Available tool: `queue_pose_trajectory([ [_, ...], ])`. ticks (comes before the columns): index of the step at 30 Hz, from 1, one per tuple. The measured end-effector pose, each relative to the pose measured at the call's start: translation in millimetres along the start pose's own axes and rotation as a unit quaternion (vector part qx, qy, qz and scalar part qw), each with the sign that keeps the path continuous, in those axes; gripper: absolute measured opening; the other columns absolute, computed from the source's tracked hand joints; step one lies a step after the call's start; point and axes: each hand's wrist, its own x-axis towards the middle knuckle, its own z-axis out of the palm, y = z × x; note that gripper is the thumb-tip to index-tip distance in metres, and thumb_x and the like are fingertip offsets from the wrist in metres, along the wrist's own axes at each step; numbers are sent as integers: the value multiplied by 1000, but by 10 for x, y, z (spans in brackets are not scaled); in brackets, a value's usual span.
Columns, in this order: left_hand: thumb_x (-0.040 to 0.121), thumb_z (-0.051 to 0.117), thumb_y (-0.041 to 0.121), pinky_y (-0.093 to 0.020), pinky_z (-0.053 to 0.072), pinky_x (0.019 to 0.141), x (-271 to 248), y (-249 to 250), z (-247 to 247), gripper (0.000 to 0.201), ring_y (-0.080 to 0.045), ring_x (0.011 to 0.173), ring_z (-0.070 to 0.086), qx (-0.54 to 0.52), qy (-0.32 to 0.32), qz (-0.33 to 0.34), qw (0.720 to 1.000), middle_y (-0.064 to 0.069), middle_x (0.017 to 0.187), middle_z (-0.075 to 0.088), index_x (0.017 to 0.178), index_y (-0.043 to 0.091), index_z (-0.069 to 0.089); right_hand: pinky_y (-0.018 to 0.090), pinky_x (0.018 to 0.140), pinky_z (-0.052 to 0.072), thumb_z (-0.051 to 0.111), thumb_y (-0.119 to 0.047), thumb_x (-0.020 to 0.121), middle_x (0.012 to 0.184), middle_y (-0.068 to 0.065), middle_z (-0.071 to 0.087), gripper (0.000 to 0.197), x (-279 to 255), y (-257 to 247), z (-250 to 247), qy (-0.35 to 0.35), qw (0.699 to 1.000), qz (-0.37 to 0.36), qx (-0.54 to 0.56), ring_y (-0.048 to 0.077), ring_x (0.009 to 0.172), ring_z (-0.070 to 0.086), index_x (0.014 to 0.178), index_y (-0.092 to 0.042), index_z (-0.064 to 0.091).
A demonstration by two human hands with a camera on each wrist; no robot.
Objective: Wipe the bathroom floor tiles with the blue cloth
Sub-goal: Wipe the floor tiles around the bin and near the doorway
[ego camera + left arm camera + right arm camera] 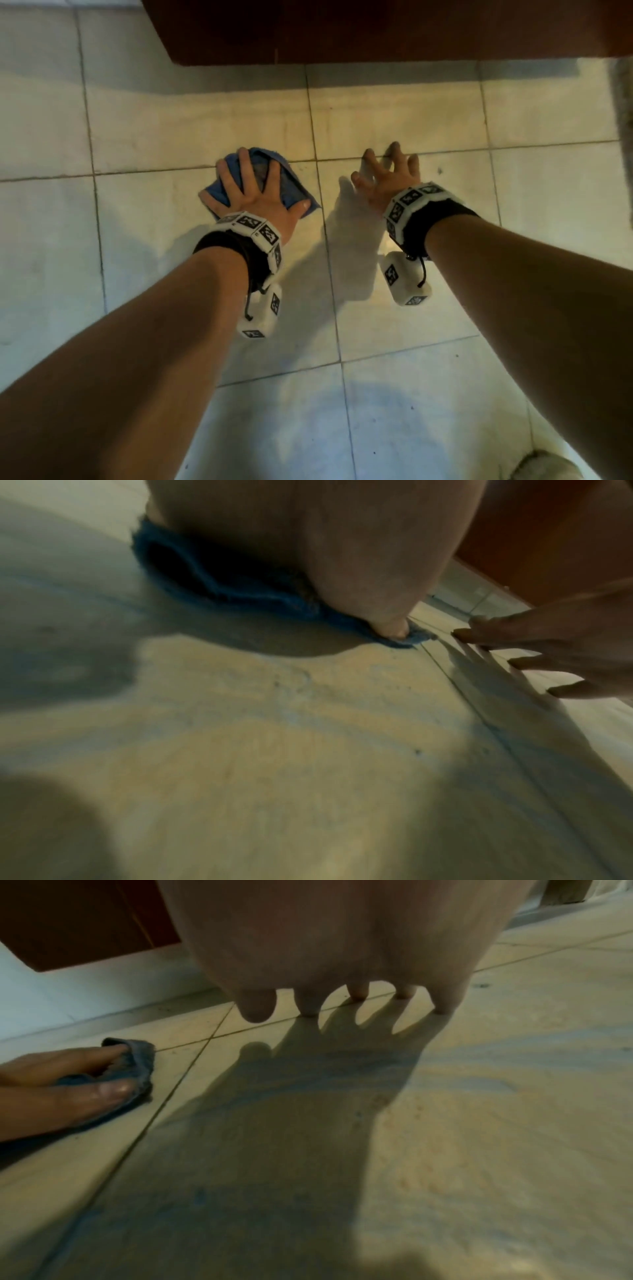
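Mid-wipe, seemingly. Left hand (251, 197) spread flat, pressing bunched blue terry cloth (219, 190) onto pale square floor tiles (394, 329) beside a grout line. Right hand (388, 174) splayed, empty, fingertips (358, 995) propped on tile. Specks remaining nearby; much floor likely unwiped.

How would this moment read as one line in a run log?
left hand: presses blue cloth flat | right hand: fingertips on floor tiles

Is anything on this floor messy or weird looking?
Nothing is broken or spilled. The floor tiles show small dark specks and faint streaks. The blue cloth is bunched up, not flat, under the left hand. The right hand props on its fingertips, holding nothing.
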Motion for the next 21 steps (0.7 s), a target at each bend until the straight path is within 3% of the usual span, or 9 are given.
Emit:
queue_pose_trajectory([
  [4, 90, 28, 79, -72, -2, 113, 9, 15, 5, 88, -38, 146, -29, 9, 6, -13, 1000, -2, 157, -38, 154, 39, -16, 63, 116, 6, 27, -63, 96, 163, 3, -11, 64, 30, 36, -23, -8, 997, 6, 76, 42, 146, -12, 153, -36, 11],
  [7, 90, 26, 79, -71, -2, 113, 38, 19, 44, 87, -36, 147, -27, 13, 25, -30, 999, 0, 159, -35, 155, 39, -14, 61, 114, 17, 36, -64, 94, 161, 7, -3, 68, 15, 83, -12, 30, 988, 23, 149, 44, 145, 2, 151, -35, 14],
  [10, 92, 28, 76, -70, -1, 113, 33, 109, 84, 84, -35, 148, -25, 3, 45, -65, 997, -1, 161, -31, 156, 39, -11, 59, 110, 24, 35, -62, 95, 155, 6, 15, 58, 33, 230, 32, 74, 989, -11, 126, 41, 139, 18, 145, -35, 27],
  [13, 93, 28, 74, -69, 0, 114, 30, 294, 124, 83, -36, 148, -23, -27, 65, -108, 992, -3, 162, -28, 157, 36, -9, 63, 110, 22, 34, -58, 95, 152, 4, 19, 48, 90, 456, 33, 69, 994, -61, 60, 39, 139, 17, 138, -37, 33],
  [16, 94, 27, 73, -68, 0, 115, -28, 541, 195, 82, -37, 148, -22, -36, 72, -120, 990, -5, 162, -27, 157, 35, -9, 59, 108, 26, 42, -43, 95, 144, 5, 23, 17, 147, 821, 39, 70, 994, -67, 46, 35, 131, 24, 109, -36, 34],
  [17, 94, 26, 73, -68, -1, 115, -57, 644, 225, 82, -38, 148, -22, -34, 71, -116, 990, -5, 162, -28, 157, 35, -9, 56, 107, 29, 48, -36, 94, 141, 4, 25, 19, 142, 951, 49, 73, 994, -67, 39, 33, 128, 27, 103, -34, 32],
  [18, 94, 26, 73, -67, -1, 115, -92, 766, 262, 82, -38, 148, -22, -33, 69, -112, 991, -6, 162, -28, 157, 35, -9, 51, 108, 30, 53, -29, 93, 139, 4, 26, 24, 121, 1082, 73, 86, 994, -69, 26, 32, 127, 29, 107, -33, 33],
  [21, 95, 25, 72, -68, -3, 115, -191, 1226, 357, 82, -40, 147, -25, -23, 45, -88, 995, -7, 160, -33, 156, 35, -13, 43, 112, 24, 54, -24, 97, 151, 5, 20, 46, 49, 1378, 131, 108, 991, -77, -34, 29, 140, 17, 139, -22, 35],
])
